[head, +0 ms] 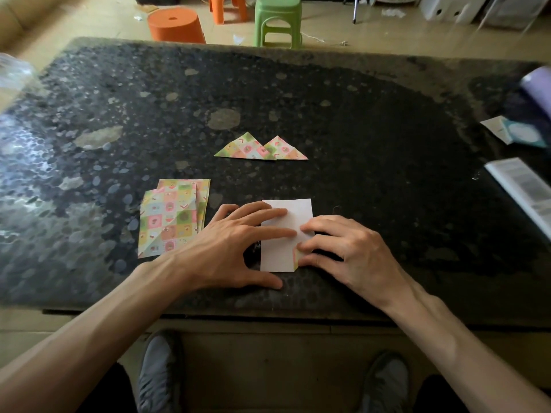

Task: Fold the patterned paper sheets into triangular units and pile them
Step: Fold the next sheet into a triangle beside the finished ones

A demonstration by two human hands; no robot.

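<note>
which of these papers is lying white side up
The single sheet under the left hand and right hand, nearest the person. The stack to its left and the two triangles farther back all show the pattern.

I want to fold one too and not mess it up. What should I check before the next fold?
1. Sheet lies white side up on the table: ok.
2. Left hand presses the sheet down with straight fingers: ok.
3. Right hand pinches the sheet's lower right edge, where a bit of pattern shows: ok.
4. Edges lined up for the crease: cannot tell, the hands cover them.
5. Finished triangles piled up: not ok, the two lie side by side, only just overlapping.
6. Stack of patterned sheets beside the left hand: ok.
</note>
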